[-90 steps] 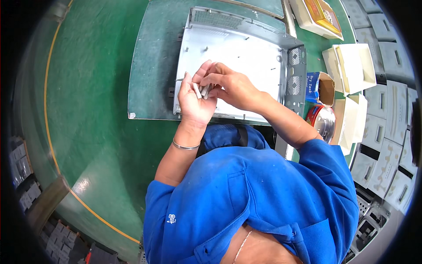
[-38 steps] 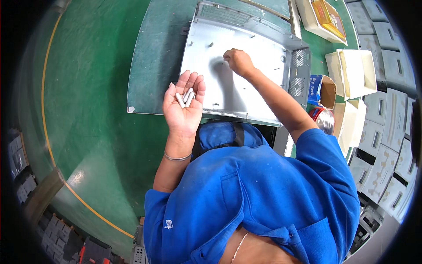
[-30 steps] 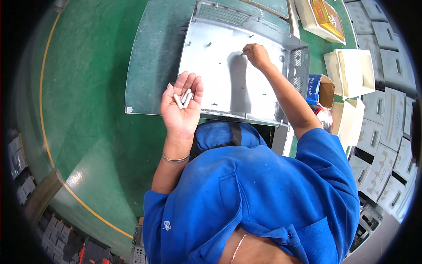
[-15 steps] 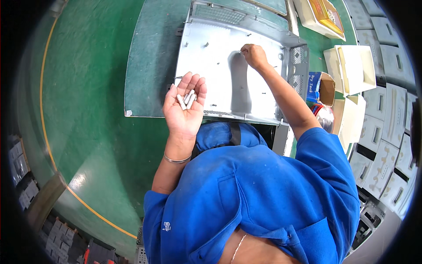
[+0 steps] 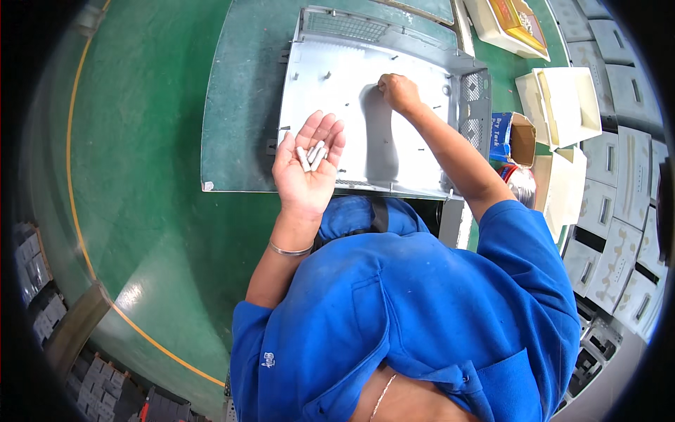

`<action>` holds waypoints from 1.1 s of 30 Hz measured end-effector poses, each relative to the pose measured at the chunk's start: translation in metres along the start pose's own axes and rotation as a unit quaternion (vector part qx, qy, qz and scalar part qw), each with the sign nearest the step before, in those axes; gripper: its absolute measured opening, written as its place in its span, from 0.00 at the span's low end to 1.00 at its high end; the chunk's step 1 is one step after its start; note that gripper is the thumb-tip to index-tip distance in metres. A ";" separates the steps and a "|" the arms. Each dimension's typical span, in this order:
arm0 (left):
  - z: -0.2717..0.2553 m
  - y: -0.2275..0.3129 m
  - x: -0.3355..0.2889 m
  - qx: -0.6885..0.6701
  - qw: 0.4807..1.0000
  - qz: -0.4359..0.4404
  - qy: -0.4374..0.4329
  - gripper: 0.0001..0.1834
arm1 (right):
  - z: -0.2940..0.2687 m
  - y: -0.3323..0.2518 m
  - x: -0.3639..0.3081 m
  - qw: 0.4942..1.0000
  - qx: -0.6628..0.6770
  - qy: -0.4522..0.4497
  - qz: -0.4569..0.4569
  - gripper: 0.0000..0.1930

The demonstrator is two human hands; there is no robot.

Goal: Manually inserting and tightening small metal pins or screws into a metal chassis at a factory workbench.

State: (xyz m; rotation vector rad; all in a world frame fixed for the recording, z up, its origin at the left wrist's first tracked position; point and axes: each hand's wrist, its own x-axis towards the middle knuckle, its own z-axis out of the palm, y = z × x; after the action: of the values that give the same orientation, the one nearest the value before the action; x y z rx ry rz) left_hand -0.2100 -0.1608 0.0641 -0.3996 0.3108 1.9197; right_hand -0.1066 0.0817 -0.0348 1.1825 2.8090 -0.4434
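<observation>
My left hand [image 5: 309, 160] is palm up with its fingers slightly curled, holding several small silvery-white cylindrical spacers [image 5: 311, 156] in the palm. It hovers over the near left edge of a grey sheet-metal chassis [image 5: 337, 98] with perforated side walls. Several small posts [image 5: 327, 75] stand up from the chassis floor. Farther right, my right hand [image 5: 399, 91] is closed in a pinch above or at the chassis floor. Its fingertips hide whatever is between them, and I cannot tell whether they touch a post.
The chassis rests on a green-topped workbench [image 5: 239, 112]. To its right are a blue cardboard box [image 5: 500, 137], a clear jar [image 5: 520, 184] and cream bins [image 5: 587, 105]. White panels [image 5: 601, 169] are stacked farther right. Green floor [image 5: 148, 141] with a yellow line lies left.
My left hand has shifted slightly right with the spacers still in its palm. My right hand stays pinched, moved only slightly left. The view has shifted a little.
</observation>
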 end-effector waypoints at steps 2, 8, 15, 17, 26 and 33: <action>0.005 0.000 0.000 -0.002 1.000 -0.010 -0.005 0.25 | -0.009 -0.011 -0.007 0.994 0.026 0.099 -0.050 0.10; 0.007 -0.005 0.003 -0.028 0.999 -0.036 -0.016 0.25 | -0.088 -0.098 -0.069 0.872 0.380 -0.026 -0.307 0.09; 0.003 -0.014 0.008 0.029 0.998 -0.053 -0.017 0.24 | -0.092 -0.113 -0.099 0.887 0.319 -0.062 -0.328 0.08; 0.006 -0.017 0.007 0.020 0.998 -0.063 -0.011 0.24 | -0.092 -0.096 -0.099 0.844 0.472 -0.088 -0.239 0.05; 0.002 -0.006 -0.008 0.008 0.999 -0.030 -0.023 0.26 | -0.047 0.004 -0.106 0.867 0.460 -0.143 0.124 0.10; -0.003 -0.005 -0.012 -0.017 0.999 -0.029 -0.038 0.25 | -0.008 0.008 -0.107 0.981 0.172 -0.073 -0.057 0.07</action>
State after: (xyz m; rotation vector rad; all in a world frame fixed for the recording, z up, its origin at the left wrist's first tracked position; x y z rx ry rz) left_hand -0.2005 -0.1700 0.0657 -0.3537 0.2143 1.8814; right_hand -0.0250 0.0152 -0.0113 0.9883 2.7545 -1.0141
